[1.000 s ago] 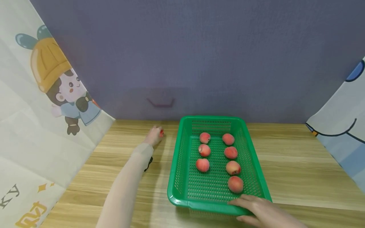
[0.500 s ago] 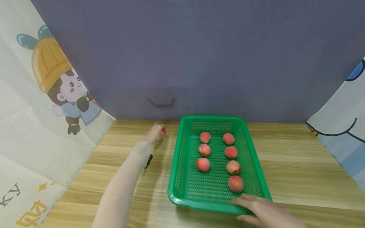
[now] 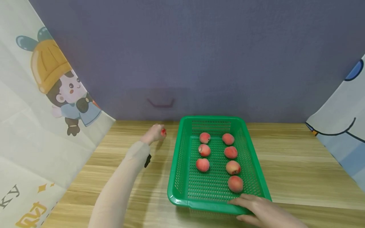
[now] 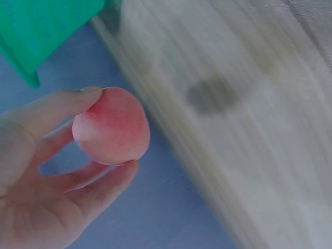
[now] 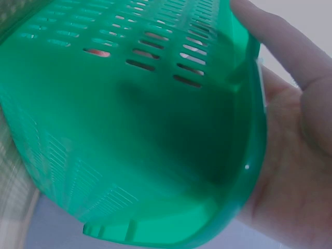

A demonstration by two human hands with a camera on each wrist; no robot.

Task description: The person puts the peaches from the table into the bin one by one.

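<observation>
My left hand (image 3: 154, 133) holds a peach (image 4: 113, 127) between thumb and fingertips, above the table left of the basket. In the head view only a red bit of this peach shows past the hand. The green plastic basket (image 3: 172, 177) contains several pinkish-red peaches in two columns, with three on the left, among them a front one (image 3: 202, 165), and a longer column on the right, ending in a front peach (image 3: 235, 184). At the basket's near right corner my right hand (image 3: 256, 209) grips the rim, thumb outside the wall and fingers over the edge.
A wood-grain table (image 3: 291, 164) lies under everything. Behind it rises a grey-blue panel (image 3: 216, 57). A cartoon-printed sheet (image 3: 25, 133) hangs on the left, and another printed sheet (image 3: 339, 107) stands on the right.
My left hand, with the peach, has lifted slightly from the table, its forearm shifting a little left. The right hand and the basket have stayed in place.
</observation>
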